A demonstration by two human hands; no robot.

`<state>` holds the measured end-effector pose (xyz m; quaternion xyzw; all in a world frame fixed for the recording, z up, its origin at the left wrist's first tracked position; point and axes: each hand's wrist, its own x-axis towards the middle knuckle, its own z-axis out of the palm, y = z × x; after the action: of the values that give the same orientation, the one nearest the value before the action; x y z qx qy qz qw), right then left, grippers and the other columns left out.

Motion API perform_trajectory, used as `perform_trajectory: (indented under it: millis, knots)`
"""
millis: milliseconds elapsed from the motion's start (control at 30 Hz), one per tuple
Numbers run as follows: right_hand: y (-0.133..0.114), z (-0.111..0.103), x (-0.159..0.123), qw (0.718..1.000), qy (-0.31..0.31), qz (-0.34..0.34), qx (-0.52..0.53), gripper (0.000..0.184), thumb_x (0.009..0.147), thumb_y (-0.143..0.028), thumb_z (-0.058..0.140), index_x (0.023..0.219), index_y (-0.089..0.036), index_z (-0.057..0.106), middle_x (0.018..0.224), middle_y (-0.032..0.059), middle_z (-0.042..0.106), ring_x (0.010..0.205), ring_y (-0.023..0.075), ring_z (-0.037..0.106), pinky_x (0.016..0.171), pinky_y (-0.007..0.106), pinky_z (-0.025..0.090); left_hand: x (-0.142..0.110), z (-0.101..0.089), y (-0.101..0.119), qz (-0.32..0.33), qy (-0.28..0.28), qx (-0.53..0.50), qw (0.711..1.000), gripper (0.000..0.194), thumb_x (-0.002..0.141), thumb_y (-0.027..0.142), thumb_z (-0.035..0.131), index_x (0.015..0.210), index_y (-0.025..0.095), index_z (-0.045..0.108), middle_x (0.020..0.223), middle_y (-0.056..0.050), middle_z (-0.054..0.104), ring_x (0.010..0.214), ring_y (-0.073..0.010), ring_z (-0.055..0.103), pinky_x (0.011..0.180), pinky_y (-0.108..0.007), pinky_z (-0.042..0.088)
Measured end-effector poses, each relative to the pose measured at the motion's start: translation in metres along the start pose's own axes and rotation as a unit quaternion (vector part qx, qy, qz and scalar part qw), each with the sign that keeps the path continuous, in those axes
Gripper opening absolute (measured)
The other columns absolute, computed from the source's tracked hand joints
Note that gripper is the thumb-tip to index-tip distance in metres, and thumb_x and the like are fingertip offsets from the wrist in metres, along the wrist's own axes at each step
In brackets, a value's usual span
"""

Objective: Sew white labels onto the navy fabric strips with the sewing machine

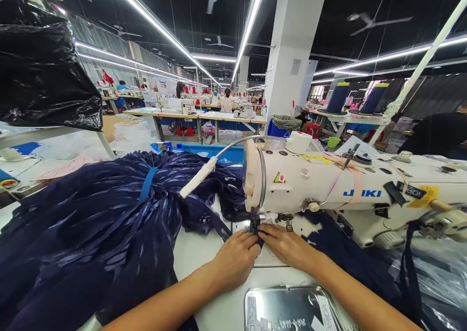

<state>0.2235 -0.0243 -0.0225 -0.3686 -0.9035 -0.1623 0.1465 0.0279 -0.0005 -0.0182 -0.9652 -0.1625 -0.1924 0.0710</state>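
Note:
My left hand (235, 259) and my right hand (288, 246) lie side by side on the sewing table, fingertips meeting just below the needle (255, 221) of a white sewing machine (328, 185). Both press a narrow strip of dark navy fabric (260, 238) flat under the presser foot, fingers together. A large heap of the same navy fabric (91, 233) fills the table to the left, tied with a blue band (148, 182). More navy cloth (350, 258) lies under the machine arm on the right.
A shiny metal plate (292, 309) sits at the near table edge. A white gooseneck lamp (199, 177) arches over the heap. Black plastic sheeting (40, 63) hangs at upper left. Two blue thread cones (337, 97) stand behind the machine. Other workers sit at far tables (226, 100).

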Motion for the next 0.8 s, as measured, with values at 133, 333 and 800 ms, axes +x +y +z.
perform_trajectory:
  millis: [133,333,800]
  knots:
    - [-0.0008,-0.0001,0.0006,1.000,0.007,0.009,0.002,0.032,0.081,-0.004,0.040,0.106,-0.006,0.059,0.110,0.0164,0.060,0.098,0.0221,0.059,0.082,0.033,0.052,0.0000,0.0029,-0.0003,-0.004,0.012,0.010,1.000,0.018,0.076,0.006,0.042,0.086,0.011,0.056,0.097,-0.009,0.062,0.093,-0.0207,0.057,0.088,-0.035,0.044]
    - [-0.0007,0.0015,0.0010,1.000,0.003,0.018,-0.023,0.033,0.080,-0.004,0.040,0.106,-0.008,0.059,0.110,0.0144,0.060,0.094,0.0213,0.060,0.078,0.032,0.053,0.0028,0.0027,0.0010,-0.015,0.003,0.005,1.000,0.015,0.075,0.007,0.044,0.083,0.011,0.055,0.093,-0.009,0.062,0.092,-0.0212,0.057,0.085,-0.036,0.046]
    - [0.0004,0.0035,-0.0009,0.999,-0.014,0.048,-0.018,0.038,0.078,-0.005,0.040,0.111,-0.011,0.058,0.114,0.0115,0.059,0.097,0.0215,0.059,0.076,0.031,0.054,0.0066,0.0067,0.0014,-0.037,-0.006,0.012,0.999,0.017,0.069,0.003,0.044,0.079,0.012,0.054,0.092,-0.009,0.063,0.090,-0.0209,0.057,0.081,-0.034,0.045]
